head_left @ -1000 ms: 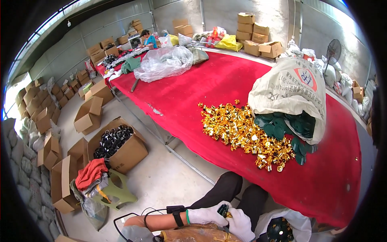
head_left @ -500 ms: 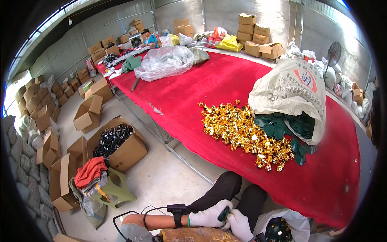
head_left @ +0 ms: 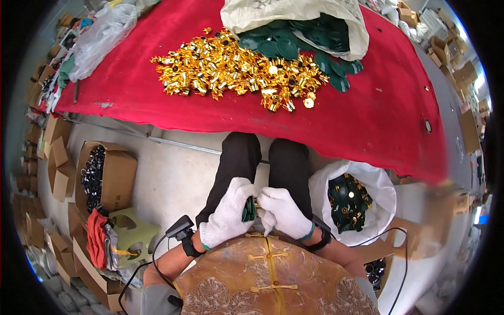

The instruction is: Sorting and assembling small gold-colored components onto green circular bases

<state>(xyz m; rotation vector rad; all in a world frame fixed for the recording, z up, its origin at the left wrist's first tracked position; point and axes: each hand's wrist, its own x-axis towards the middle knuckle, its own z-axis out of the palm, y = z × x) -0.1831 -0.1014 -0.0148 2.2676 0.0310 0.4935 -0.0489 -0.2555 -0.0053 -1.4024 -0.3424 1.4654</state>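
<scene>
The person sits at the near edge of the counter (head_left: 157, 94), which is covered in red cloth; both hands wear white gloves and meet over the lap, just above the dark trousers (head_left: 262, 163); the left hand (head_left: 228, 212) has its fingers curled shut around a small stack of dark green discs (head_left: 249, 209), and the right hand (head_left: 283, 212) presses against the same stack from the other side, its fingers folded in on it; the two hands touch. On the counter, toward its far edge, lies a heap of gold foil pieces (head_left: 236, 71), and just beside it more green discs spill from a pale sack (head_left: 299, 21). On the floor by the person's right knee stands a white bag (head_left: 375, 184) holding finished green-and-gold pieces; to the left sits a cardboard box (head_left: 118, 176) of dark parts, with a pale green stool (head_left: 131, 236) near it.
</scene>
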